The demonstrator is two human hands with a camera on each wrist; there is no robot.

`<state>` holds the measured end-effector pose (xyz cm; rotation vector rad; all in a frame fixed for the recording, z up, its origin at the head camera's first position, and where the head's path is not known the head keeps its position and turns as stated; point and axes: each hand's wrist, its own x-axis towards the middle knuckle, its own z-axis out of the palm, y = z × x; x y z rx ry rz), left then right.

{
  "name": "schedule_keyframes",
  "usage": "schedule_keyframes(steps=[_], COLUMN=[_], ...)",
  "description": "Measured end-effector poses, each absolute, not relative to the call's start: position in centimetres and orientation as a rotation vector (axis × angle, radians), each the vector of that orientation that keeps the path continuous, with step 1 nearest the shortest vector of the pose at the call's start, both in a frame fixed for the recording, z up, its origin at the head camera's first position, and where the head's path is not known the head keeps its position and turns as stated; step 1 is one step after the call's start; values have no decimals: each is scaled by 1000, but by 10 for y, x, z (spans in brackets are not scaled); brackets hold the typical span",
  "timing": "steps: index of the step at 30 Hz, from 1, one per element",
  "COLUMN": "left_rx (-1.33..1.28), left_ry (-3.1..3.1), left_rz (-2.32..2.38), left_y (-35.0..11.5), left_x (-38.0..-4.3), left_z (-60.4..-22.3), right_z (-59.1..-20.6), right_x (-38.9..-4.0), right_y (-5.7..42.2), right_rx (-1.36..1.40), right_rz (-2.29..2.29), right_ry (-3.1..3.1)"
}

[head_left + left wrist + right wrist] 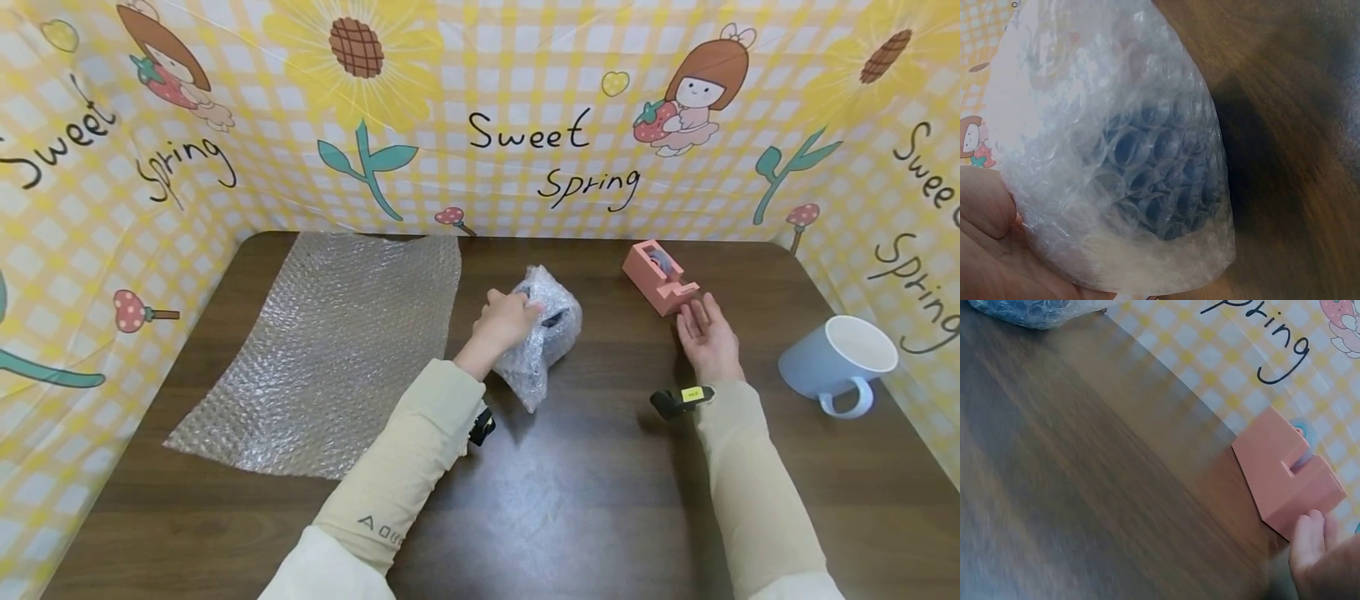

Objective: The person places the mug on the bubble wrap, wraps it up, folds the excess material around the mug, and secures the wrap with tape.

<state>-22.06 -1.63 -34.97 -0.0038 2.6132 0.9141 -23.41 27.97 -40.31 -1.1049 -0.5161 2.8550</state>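
Note:
My left hand grips the left side of a bundle wrapped in bubble wrap near the middle of the table. In the left wrist view a dark blue form shows through the bubbles of the bundle, its kind hidden by the wrap. My right hand has its fingers extended, palm up, at the front end of a pink tape dispenser. From the right wrist, the fingertips appear right at the low end of the dispenser, and a roll of tape sits in it.
A flat sheet of bubble wrap covers much of the table's left side. At the right stands a light blue mug, its handle toward the front. A yellow checked cloth with printed figures walls the brown table at back and sides.

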Motion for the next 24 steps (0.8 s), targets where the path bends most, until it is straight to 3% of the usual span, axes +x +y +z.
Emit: schedule_keyframes(steps=[5,24], left_rx=[0,11], left_ry=[2606,2614], left_rz=[916,914], left_y=[-16,-17], left_x=[-221,-222], left_z=[-351,-350], right_z=[-402,-406], right_x=[-234,-243], right_y=[276,276], right_rx=[-1203,-1155], right_rz=[2759,2791], right_ry=[-529,-457])
